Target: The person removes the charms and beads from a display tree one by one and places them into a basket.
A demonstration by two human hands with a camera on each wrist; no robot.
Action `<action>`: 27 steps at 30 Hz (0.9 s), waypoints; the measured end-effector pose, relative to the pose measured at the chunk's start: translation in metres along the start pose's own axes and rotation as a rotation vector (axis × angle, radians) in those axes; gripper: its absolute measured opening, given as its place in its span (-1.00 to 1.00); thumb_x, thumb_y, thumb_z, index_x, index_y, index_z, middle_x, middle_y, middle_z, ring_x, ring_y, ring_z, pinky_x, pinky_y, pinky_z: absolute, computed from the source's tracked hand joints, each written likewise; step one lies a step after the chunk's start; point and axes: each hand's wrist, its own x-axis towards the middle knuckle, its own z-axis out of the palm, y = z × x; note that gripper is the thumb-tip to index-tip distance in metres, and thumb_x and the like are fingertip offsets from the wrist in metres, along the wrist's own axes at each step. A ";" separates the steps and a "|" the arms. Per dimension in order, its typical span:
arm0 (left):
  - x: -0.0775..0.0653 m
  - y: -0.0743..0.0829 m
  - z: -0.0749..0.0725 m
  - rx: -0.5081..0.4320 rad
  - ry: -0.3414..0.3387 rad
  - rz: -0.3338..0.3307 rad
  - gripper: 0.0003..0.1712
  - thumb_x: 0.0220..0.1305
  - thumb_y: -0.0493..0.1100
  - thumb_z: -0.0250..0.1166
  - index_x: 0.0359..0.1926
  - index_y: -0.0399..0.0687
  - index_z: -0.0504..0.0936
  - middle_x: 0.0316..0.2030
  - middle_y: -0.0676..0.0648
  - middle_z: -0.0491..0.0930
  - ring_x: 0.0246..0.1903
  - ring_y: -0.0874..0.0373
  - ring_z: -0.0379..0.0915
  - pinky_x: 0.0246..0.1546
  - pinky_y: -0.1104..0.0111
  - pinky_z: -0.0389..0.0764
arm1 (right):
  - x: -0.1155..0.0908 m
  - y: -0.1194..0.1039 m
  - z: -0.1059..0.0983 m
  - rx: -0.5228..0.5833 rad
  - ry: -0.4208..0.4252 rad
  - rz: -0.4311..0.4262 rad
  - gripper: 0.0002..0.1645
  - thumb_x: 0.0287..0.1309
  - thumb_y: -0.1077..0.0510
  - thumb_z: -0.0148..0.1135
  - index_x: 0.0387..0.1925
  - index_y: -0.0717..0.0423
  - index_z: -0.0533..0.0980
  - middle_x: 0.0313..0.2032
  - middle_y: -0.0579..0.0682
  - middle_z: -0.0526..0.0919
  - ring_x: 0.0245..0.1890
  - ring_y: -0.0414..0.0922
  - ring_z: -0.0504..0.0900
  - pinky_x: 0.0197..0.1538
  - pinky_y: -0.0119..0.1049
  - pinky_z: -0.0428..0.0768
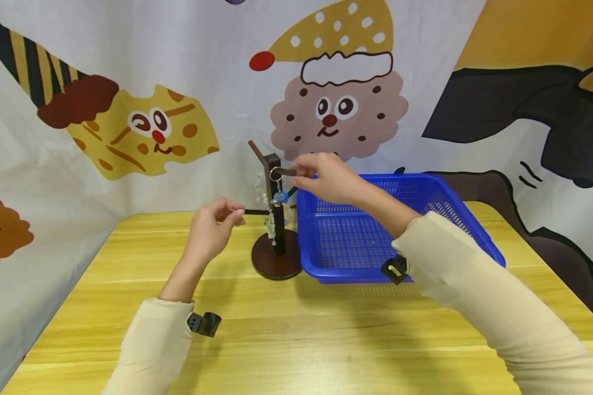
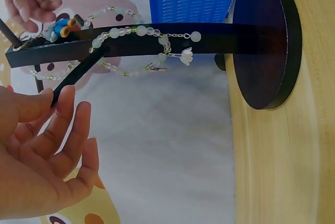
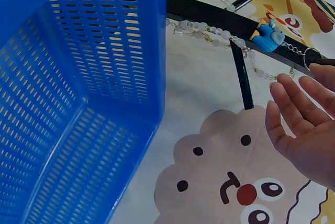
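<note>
Pinching pegs [image 1: 257, 212] of jewelry stand [image 1: 279, 236], near back edge of table [image 1: 326, 340], with left hand [image 1: 212, 227] and right hand [image 1: 326, 175], leaving other fingers loose. Probably light, stiff; better held by post [image 3: 214, 14], sparing fragile-looking bead bracelets [image 2: 141, 30] and keychain [image 1: 279, 198].

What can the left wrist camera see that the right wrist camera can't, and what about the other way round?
Only the left wrist view shows the stand's round base. Only the right wrist view shows the smiling mouth printed on the cookie backdrop. Both show the left hand, right hand, stand's dark post, beaded bracelets, blue charm and part of the blue basket.
</note>
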 end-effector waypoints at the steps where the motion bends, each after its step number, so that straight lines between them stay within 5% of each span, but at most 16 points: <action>1: 0.000 0.000 0.000 -0.001 -0.001 0.000 -0.83 0.30 -0.24 0.13 -0.23 -0.26 0.59 -0.42 -0.19 0.63 -0.35 -0.02 0.56 -0.38 0.27 0.45 | 0.002 -0.001 0.000 0.003 0.003 0.009 -0.78 0.17 0.23 0.15 -0.14 0.21 0.53 -0.34 0.05 0.60 -0.32 -0.07 0.52 -0.24 -0.21 0.42; 27: 0.000 -0.002 0.000 -0.008 -0.011 0.003 -0.83 0.30 -0.24 0.12 -0.22 -0.26 0.58 -0.44 -0.19 0.63 -0.34 -0.06 0.57 -0.32 0.19 0.47 | 0.013 -0.004 0.010 0.081 0.070 0.036 -0.92 0.15 0.31 0.14 -0.37 0.15 0.55 -0.41 0.01 0.63 -0.37 -0.11 0.55 -0.28 -0.26 0.40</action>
